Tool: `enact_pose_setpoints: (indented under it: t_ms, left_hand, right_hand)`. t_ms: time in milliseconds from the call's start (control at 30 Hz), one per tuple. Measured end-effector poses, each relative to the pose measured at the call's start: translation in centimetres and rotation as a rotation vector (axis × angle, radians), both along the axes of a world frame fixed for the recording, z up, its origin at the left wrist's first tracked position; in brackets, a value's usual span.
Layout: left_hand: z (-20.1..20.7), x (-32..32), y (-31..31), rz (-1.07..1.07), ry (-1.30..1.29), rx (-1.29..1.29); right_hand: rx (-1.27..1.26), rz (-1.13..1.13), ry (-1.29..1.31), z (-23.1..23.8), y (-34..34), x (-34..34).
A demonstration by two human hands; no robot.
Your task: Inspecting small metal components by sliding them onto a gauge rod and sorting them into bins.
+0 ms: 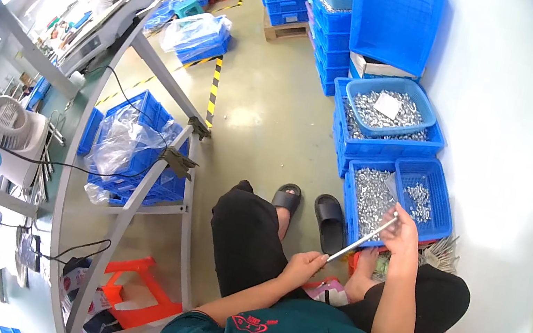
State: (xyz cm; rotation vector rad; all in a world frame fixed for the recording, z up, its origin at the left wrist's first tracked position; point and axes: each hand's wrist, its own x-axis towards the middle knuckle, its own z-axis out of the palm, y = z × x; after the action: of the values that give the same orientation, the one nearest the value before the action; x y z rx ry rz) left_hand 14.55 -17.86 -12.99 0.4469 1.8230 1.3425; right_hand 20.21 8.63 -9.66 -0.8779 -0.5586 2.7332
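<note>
Gripping a pale rod [361, 240], left fingers [316, 259] hide one end, right fingers [402, 222] pinching the other.

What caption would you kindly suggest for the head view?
Left hand and right hand hold a silver rod near bins of metal parts.

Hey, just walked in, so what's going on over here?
A seated person holds a slim, pale rod slantwise, the left hand closed around its lower end. The right hand has its fingers at the upper end; whether they also hold a small part is too small to tell. Just beyond, small metal parts lie in a blue bin and a blue basket.
</note>
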Motion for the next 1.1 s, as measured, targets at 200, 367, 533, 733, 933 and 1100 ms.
enact_pose_setpoints:
  t_ms: [200,367,533,733,933,1100]
  left_hand:
    - [0.1,-0.1,-0.5,0.02,-0.025,-0.002]
    - [-0.6,-0.3,-0.3,0.005,0.048,0.037]
    - [0.2,-0.1,-0.4,0.033,0.147,0.059]
    - [-0.4,-0.3,-0.6,0.05,0.173,0.012]
    - [-1.0,-0.3,-0.3,0.048,0.049,0.083]
    - [-1.1,-0.2,-0.3,0.066,-0.069,0.111]
  right_hand:
    - [0.034,0.006,-0.007,0.8,-0.1,-0.3]
    - [0.087,-0.01,-0.078,0.3,0.4,0.0]
    - [0.053,0.07,-0.088,0.7,0.7,0.2]
    - [0.167,0.041,-0.088,1.2,0.1,-0.2]
    - [0.337,0.048,-0.081,1.9,-0.5,-0.3]
    - [0.564,-0.02,-0.036,2.1,-1.6,-0.7]
